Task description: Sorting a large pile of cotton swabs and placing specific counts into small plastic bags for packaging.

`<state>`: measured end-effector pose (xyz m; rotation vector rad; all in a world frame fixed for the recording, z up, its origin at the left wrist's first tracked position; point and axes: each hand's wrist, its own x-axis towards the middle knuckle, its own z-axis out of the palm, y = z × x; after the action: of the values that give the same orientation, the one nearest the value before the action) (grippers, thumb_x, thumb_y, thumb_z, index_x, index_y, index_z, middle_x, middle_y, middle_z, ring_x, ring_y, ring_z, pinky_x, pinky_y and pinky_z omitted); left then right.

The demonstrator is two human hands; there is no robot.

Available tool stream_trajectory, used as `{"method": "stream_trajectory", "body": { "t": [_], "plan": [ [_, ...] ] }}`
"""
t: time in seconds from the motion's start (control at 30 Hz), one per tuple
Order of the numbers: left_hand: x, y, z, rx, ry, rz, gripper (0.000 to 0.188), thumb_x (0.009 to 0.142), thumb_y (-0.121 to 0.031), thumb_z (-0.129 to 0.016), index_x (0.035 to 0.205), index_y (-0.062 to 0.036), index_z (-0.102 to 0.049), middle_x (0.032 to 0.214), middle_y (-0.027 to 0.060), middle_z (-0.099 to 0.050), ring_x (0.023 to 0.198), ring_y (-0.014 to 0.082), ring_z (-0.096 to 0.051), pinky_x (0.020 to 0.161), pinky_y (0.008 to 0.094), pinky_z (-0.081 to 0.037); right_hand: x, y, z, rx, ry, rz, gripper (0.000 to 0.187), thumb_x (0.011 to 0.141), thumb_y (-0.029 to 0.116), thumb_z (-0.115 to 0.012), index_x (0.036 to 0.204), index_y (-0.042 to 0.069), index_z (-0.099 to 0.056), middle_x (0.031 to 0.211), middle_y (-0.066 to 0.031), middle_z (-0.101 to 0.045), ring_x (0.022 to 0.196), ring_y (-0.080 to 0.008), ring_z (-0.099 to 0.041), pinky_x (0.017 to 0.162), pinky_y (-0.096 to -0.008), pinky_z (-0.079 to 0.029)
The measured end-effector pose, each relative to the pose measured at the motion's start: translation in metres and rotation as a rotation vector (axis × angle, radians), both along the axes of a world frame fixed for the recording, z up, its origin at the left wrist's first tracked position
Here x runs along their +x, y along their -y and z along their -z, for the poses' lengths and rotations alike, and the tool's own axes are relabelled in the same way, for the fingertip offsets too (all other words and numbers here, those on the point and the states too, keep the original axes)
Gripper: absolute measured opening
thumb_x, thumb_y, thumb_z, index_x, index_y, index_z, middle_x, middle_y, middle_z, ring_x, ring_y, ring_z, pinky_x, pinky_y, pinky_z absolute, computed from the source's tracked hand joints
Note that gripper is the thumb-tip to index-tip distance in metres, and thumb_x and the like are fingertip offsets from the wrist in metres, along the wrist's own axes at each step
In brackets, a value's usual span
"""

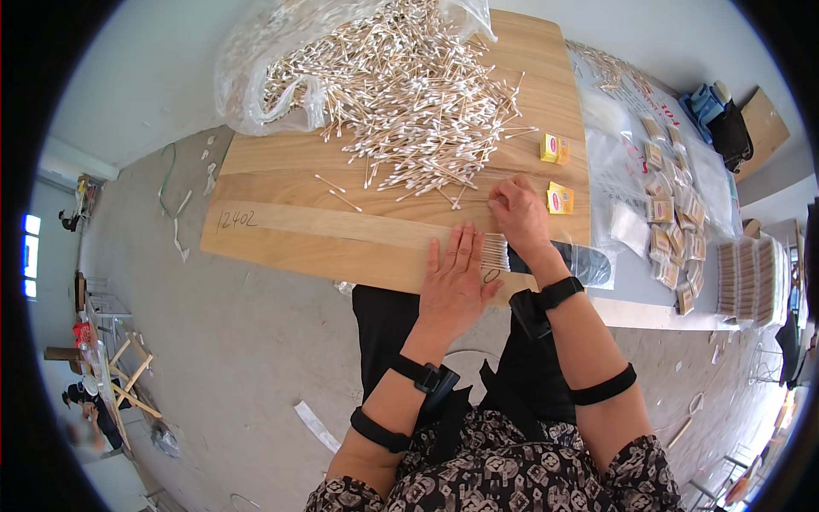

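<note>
My left hand (454, 286) lies flat near the table's front edge, fingers stretched out and close together. Against its right side is a neat row of cotton swabs (495, 253), side by side; part of the row may be hidden under the hand. Just beyond that row my right hand (520, 215) is curled, thumb and fingertips pinched; whatever they hold is too small to make out. A big heap of loose cotton swabs (418, 111) spreads out of a clear plastic bag (249, 90) at the far side. A couple of single swabs (345, 201) lie left of the heap.
Two small stacks of yellow cards, one farther (554, 148) and one nearer (560, 200), sit at the wooden table's (290, 175) right side. On the adjoining grey surface lie several small packs of swabs (661, 210), plastic sheeting and stacked bundles (751, 280).
</note>
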<state>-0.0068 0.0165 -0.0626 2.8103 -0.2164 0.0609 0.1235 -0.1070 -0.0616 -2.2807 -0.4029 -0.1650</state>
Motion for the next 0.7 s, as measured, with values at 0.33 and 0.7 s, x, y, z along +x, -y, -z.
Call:
{"method": "stream_trajectory", "body": {
  "t": [0.33, 0.7],
  "plan": [
    [0.000, 0.001, -0.002, -0.001, 0.015, 0.000, 0.077, 0.092, -0.045, -0.055, 0.150, -0.0023, -0.028, 0.159, 0.0143, -0.024, 0.149, 0.0257, -0.017, 0.120, 0.0500, -0.010, -0.014, 0.017, -0.004, 0.028, -0.023, -0.099, 0.001, 0.078, 0.003, -0.062, 0.079, 0.003, -0.062, 0.088, -0.0150, -0.057, 0.083, -0.0369, -0.061, 0.073, -0.0437, -0.050],
    [0.000, 0.000, 0.003, -0.023, 0.072, 0.000, 0.078, 0.092, -0.048, -0.055, 0.149, -0.0014, -0.030, 0.157, 0.0147, -0.027, 0.148, 0.0268, -0.021, 0.119, 0.0511, -0.013, -0.004, 0.018, -0.020, -0.150, -0.101, -0.262, 0.004, 0.076, 0.001, -0.059, 0.072, 0.002, -0.061, 0.088, -0.0179, -0.058, 0.084, -0.0382, -0.061, 0.071, -0.0454, -0.049]
  ]
}}
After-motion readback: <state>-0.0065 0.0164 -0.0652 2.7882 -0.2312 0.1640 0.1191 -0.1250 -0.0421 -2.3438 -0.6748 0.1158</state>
